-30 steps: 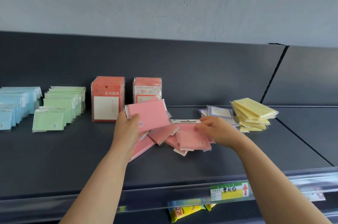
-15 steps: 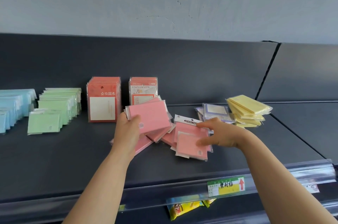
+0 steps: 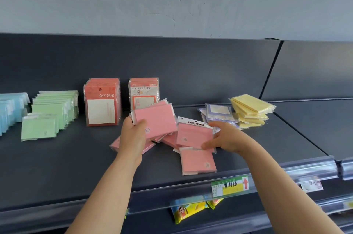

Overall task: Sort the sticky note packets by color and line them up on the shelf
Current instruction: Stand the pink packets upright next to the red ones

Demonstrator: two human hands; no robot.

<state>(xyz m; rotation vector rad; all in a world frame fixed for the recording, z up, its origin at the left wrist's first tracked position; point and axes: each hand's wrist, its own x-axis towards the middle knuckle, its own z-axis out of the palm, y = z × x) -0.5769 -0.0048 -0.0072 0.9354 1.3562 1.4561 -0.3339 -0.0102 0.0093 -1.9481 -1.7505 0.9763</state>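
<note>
The front red packet [image 3: 101, 99] is showing 金榜题名 in white, while the neighbouring red packet [image 3: 144, 93] is reading UNIVERSITY over 京 and 大学. A pink packet [image 3: 194, 136] is carrying STICKY NOTE on its header card [image 3: 195, 123]. The shelf-edge label [image 3: 230, 186] is displaying handwritten 便利贴 beside a red up arrow.

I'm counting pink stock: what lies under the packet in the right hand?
A pink packet lies flat on the shelf below it, with more pink packets leftward; the held packet covers any others.
</note>
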